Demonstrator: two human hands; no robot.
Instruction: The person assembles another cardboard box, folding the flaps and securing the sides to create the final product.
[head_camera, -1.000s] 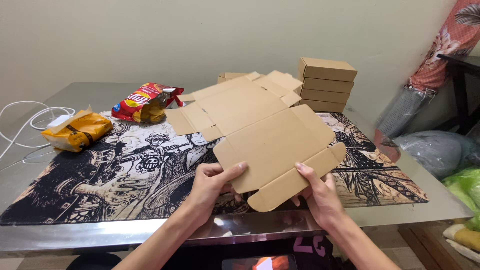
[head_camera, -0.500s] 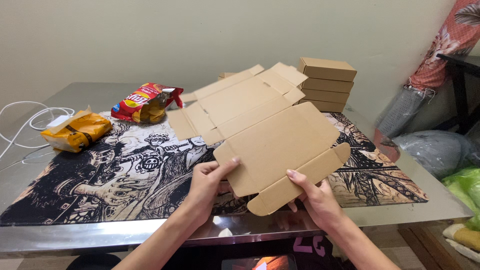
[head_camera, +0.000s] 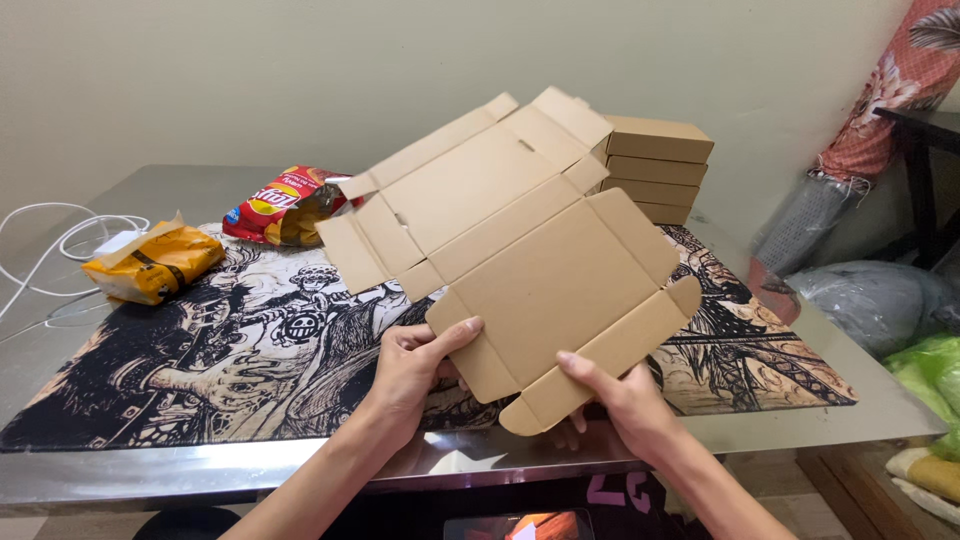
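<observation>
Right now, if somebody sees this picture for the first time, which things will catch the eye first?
First the flat brown cardboard box blank, lifted in the middle, with the left hand and right hand gripping its near edge. Under it lies a black-and-white illustrated mat on the steel table. A red snack bag and a stack of folded boxes sit behind.

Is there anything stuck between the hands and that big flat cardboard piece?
No, nothing visible. The left hand and the right hand both touch the flat cardboard sheet directly at its near edge, thumbs on top. The sheet is lifted and tilted above the printed mat, so nothing sits between hands and cardboard.
</observation>
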